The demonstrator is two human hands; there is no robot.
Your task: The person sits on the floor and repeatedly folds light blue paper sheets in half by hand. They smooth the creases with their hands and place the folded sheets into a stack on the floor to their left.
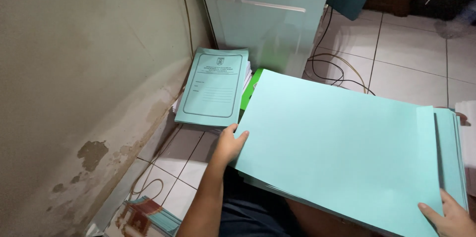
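Two of my hands, left (pixel 229 143) and right (pixel 448 214), frame one stack of plain teal sheets (pixel 337 142). One pile of printed teal booklets (pixel 213 88) sits at the floor's wall edge beside one white machine (pixel 267 18); two cables (pixel 332 68) trail nearby.

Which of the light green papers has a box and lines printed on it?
The cover sheet on the small stack on the floor by the wall. It has a printed frame and lines. The big sheets held by the left hand and right hand look plain.

The left hand (pixel 229 143) grips the near-left edge of a large light-green sheet (pixel 337 142); the right hand (pixel 448 214) pinches its near-right corner. Beyond the left hand, a stack of printed booklets (pixel 213 88) lies on the floor (pixel 411 53).
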